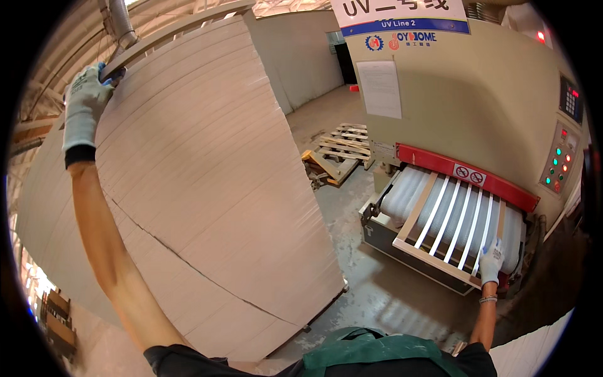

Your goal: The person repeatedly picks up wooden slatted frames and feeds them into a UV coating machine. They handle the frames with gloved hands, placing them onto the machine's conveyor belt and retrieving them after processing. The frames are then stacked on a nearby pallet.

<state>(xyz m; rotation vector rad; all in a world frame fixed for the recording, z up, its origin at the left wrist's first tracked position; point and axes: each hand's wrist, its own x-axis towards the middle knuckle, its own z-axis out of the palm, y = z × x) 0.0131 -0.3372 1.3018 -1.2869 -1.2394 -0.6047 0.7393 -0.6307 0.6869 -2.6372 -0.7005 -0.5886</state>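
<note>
My left hand (86, 100), in a pale glove, is raised high at the far left. Its fingers are closed around the near end of a pale slatted frame (179, 36) lying on top of a tall stack of pale frames or panels (207, 144). At the right, my right hand (492, 261), also gloved, is closed on the near right corner of another slatted frame (438, 259). That frame has wood-coloured edges and several white slats. It lies on the conveyor belt (405, 195) of a machine, its near edge jutting past the belt; my right fingertips are partly hidden.
Above the belt stands the beige machine (465, 94) with a red guard bar (433, 164) and a lit button panel (559, 160). Behind, wooden pallets (345, 143) and a yellow pallet-jack-like item (320, 164) rest on the floor. Concrete floor (352, 251) separates stack and conveyor.
</note>
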